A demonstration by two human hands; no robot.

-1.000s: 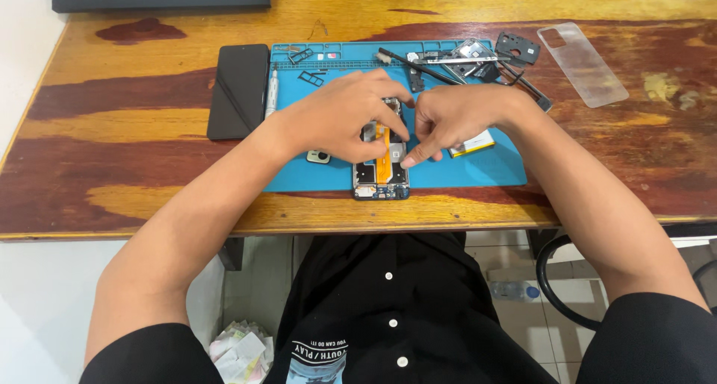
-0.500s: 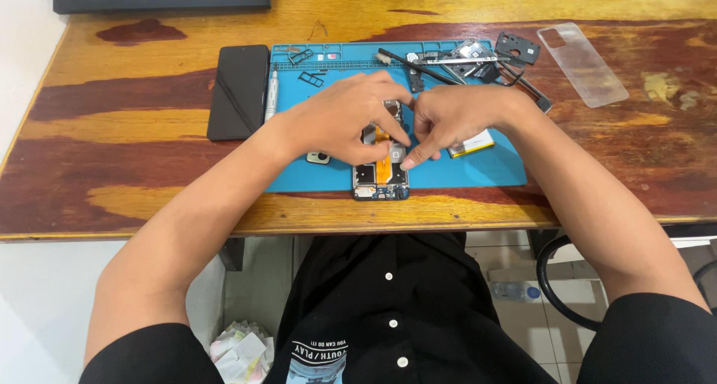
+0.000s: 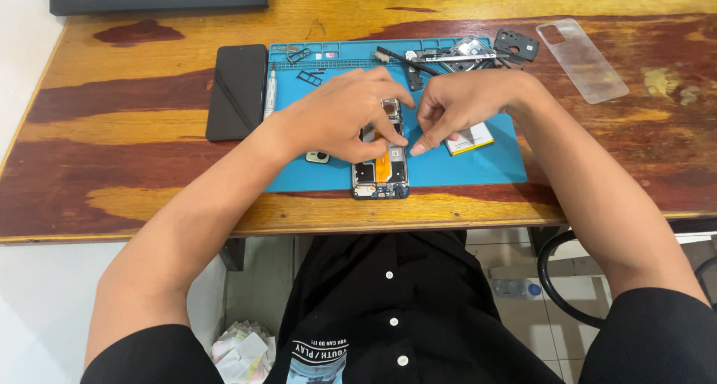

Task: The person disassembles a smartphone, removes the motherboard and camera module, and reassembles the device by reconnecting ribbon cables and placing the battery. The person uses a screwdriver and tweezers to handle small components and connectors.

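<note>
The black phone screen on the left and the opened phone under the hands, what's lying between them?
In the head view, a slim silver screwdriver lies on the blue mat beside the black screen; further toward the opened phone lie small black trays and the left hand.

both forearms reach forward from short black sleeves and angle inward, so the hands meet just beside each other. the left hand (image 3: 345, 117) lies palm down, fingers curled, thumb and forefinger drawn together in a pinch at their tips. the right hand (image 3: 459, 105) arches from a bent wrist, fingers bunched, with one fingertip (image 3: 415, 149) pressing downward toward the left thumb.
</note>
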